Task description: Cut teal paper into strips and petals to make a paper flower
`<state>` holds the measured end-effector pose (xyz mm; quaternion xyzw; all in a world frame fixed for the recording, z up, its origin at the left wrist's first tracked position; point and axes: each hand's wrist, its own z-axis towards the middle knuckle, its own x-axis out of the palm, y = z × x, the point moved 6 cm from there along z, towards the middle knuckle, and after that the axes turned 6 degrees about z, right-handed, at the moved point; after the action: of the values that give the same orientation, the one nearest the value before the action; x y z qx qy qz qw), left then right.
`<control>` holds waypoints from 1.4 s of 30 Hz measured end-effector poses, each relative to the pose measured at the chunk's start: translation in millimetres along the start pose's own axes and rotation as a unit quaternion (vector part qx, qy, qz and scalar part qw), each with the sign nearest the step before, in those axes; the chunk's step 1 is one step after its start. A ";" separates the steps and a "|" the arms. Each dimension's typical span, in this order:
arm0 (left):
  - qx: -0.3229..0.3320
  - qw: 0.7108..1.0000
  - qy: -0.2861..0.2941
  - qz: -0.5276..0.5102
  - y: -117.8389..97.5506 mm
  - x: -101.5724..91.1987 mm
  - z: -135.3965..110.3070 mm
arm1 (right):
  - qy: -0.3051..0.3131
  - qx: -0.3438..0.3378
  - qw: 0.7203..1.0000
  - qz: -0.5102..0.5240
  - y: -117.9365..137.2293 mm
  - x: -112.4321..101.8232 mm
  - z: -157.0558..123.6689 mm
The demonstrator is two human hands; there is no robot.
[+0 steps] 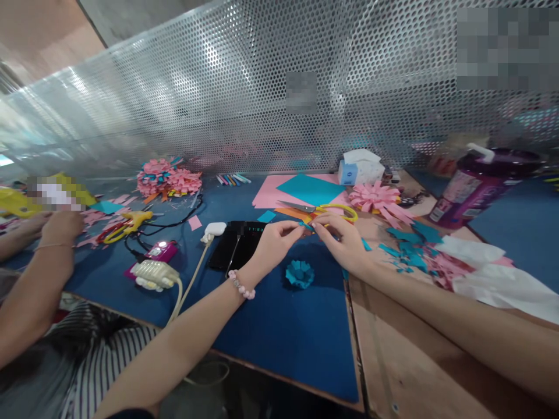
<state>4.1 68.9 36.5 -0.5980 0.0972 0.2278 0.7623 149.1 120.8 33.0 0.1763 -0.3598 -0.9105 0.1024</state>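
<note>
A small piece of blue paper [307,226] is pinched between the fingertips of my left hand [279,244] and my right hand [340,237], held a little above the table. Most of the piece is hidden by the fingers. Just below my hands, a blue paper flower [299,274] rests on the blue tabletop. Yellow-handled scissors [336,210] lie right behind my right hand, their blades pointing left. Close to my left wrist is a black phone [238,247], partly covered by that hand.
Pink sheets [267,194] with a blue sheet [310,189] lie behind. A tissue pack [360,169], a pink paper flower [378,201], blue scraps [410,247] and a purple cup [476,186] stand or lie right. A power strip [155,273] and a co-worker's arm [56,256] are left.
</note>
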 end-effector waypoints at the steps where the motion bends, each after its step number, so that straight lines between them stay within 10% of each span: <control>1: 0.004 1.000 -0.002 0.007 -0.8 -0.9 0.4 | 0.004 0.026 0.999 0.021 -4.3 1.0 0.0; 21: 0.056 0.996 0.002 0.066 -0.9 2.0 1.0 | 0.025 0.105 0.991 0.082 -12.5 6.2 -0.4; 42: 0.095 0.984 -0.004 0.147 -4.6 5.5 -4.5 | -0.001 0.015 0.999 -0.046 -1.7 6.8 -1.2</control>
<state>11.6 65.0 37.0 -0.5007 0.2023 0.3297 0.7744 143.2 119.2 29.4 0.1929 -0.3650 -0.9090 0.0575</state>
